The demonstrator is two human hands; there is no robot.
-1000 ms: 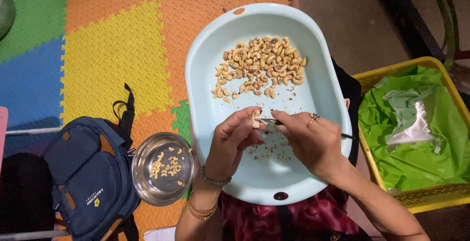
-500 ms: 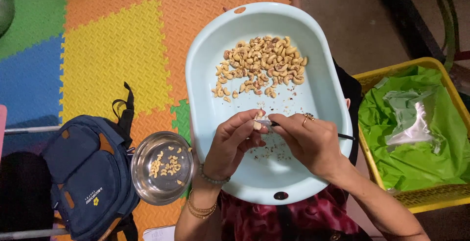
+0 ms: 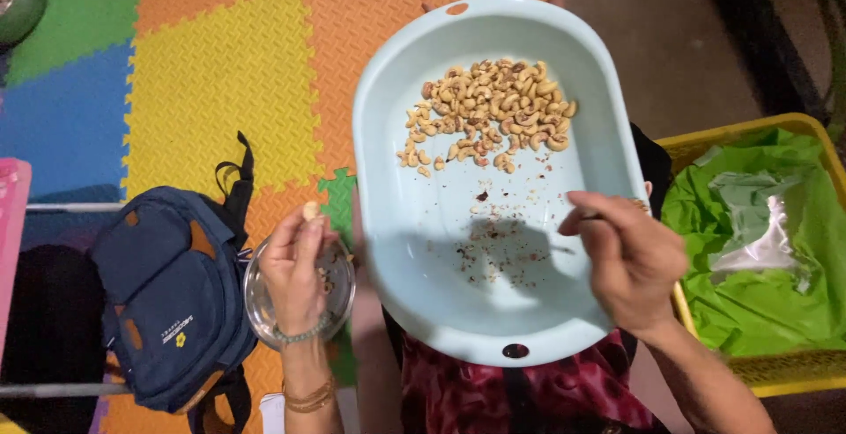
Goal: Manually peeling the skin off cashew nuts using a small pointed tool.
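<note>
**Left hand swings a nut over to the side bowl**

Half a second ago I see both hands meeting over the middle of the basin, working one nut between them. Now they are split. The left hand (image 3: 295, 275) has moved off to the left and sits over the small steel bowl (image 3: 261, 311), fingertips pinched on one pale cashew (image 3: 310, 211) held just above the bowl's far rim. The right hand (image 3: 630, 262) stays over the basin's right side, fingers curled shut around a thin dark tool (image 3: 592, 216); only a sliver shows, so I can't tell what kind it is. The spot where the hands met now shows bare basin floor with reddish skin flakes (image 3: 493, 244) and the hands' shadow.

Counts: one light blue oval basin (image 3: 388, 222), resting on my lap. One pile of cashews (image 3: 489, 112) at its far end, too many to count. One steel bowl, mostly hidden under the left hand, so its contents aren't clear now. One blue backpack (image 3: 172, 293) just left of the bowl, on the foam floor mat (image 3: 220, 73) in orange, yellow, green and blue. One yellow crate (image 3: 793, 126) at right, lined with green plastic, with one clear bag (image 3: 762, 240) in it. Bracelets on the left wrist.
</note>
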